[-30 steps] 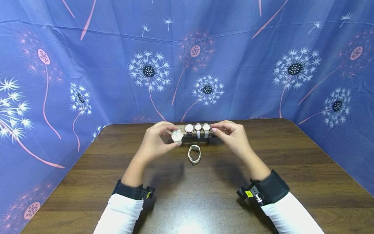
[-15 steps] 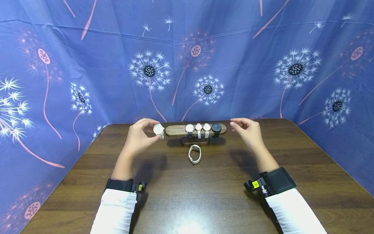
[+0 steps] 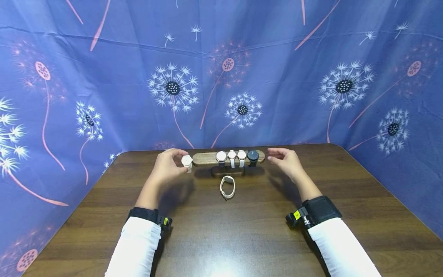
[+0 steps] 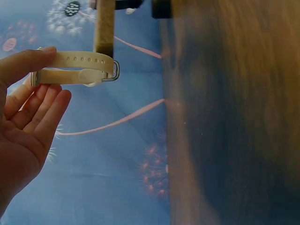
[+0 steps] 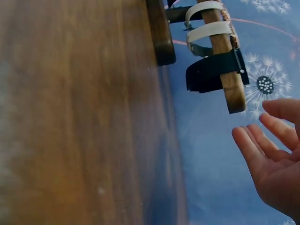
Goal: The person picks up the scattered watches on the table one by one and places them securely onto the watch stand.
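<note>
My left hand (image 3: 167, 168) pinches a white wristwatch (image 3: 187, 161) by its case, right at the left end of the wooden watch stand (image 3: 205, 159). Its pale strap (image 4: 75, 63) is buckled into a loop in the left wrist view, and the loop's buckle end overlaps the stand's tip there. On the bar sit a dark-strapped watch with a white dial (image 3: 220, 156), two white-strapped watches and a black watch (image 3: 253, 155) farthest right. My right hand (image 3: 286, 161) hovers off the stand's right end, fingers loosely bent around nothing, as the right wrist view also shows.
Another pale-strapped watch (image 3: 227, 187) lies in front of the stand on the brown wooden table (image 3: 207, 223). The stand's dark base (image 3: 228, 171) rests near the table's back edge. Behind hangs a blue dandelion-print cloth (image 3: 221, 77).
My left hand has carried the white watch leftward from in front of the bar to just off its left end. My right hand has left the bar's right end and moved right.
</note>
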{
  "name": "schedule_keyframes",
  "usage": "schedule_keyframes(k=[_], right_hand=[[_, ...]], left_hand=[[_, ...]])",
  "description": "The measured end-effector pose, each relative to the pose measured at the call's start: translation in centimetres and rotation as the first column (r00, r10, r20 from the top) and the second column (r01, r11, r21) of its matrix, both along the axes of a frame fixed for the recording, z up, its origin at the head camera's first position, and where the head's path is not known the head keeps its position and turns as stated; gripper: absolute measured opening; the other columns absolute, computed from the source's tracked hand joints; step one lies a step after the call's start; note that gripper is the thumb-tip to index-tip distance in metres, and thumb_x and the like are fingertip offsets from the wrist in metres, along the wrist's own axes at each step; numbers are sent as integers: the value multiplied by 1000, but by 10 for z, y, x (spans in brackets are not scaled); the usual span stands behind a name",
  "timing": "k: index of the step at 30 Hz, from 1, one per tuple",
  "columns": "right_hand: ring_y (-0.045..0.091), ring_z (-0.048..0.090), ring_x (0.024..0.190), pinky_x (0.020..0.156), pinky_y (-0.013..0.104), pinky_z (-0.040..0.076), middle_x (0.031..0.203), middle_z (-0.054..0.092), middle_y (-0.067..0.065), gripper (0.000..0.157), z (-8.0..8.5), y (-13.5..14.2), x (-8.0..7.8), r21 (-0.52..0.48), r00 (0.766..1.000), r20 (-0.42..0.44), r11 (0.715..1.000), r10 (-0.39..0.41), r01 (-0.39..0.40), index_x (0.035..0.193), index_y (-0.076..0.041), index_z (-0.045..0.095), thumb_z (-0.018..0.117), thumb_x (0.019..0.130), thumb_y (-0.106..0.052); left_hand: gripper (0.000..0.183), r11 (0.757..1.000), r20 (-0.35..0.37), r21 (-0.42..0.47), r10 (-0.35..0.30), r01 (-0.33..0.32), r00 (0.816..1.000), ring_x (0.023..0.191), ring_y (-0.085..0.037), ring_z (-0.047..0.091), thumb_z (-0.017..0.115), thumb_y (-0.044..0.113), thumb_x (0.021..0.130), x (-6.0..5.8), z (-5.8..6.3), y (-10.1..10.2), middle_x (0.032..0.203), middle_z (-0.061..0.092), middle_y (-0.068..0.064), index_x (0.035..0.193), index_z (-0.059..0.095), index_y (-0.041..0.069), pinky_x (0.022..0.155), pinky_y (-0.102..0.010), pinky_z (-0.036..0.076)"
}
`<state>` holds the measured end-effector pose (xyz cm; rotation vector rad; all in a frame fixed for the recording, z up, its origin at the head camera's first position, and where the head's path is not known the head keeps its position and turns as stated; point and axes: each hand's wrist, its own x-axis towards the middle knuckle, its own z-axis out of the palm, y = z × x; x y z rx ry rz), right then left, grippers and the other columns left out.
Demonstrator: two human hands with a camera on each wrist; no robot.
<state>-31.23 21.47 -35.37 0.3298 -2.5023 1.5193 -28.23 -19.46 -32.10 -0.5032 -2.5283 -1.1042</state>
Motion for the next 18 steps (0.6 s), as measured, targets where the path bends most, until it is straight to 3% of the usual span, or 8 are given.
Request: schedule_keyframes(k=[4,7,18], right_hand=[[38,60,114,90,41,53,125,61,25,49,3,-2,-6,38,995,44,996,84,-86,133,5,55,70,88,-7],[39,58,116,93,41,51,125,60,28,52,3,-4,-11,28,990,56,991,128,-130,134,7,53,71,87,-5],[39,61,109,87,41,54,125,59,28,50,-2,-11,-21,136,986,21,976,166,-167,133,10,53,70,87,1]], left_hand=[[42,1000,33,-23,0,0,999,84,-26,69,84,1,69,-12,0,0,95,69,-12,108,68,-1,78,-40,56],[41,1000,54,-26,-6,7,999,84,-26,69,84,0,70,-21,-2,1,93,70,-13,107,68,-2,77,-40,57],[42,999,152,-42,-7,13,988,84,-23,68,82,2,71,-37,-5,4,93,71,-10,111,68,1,77,-39,56]])
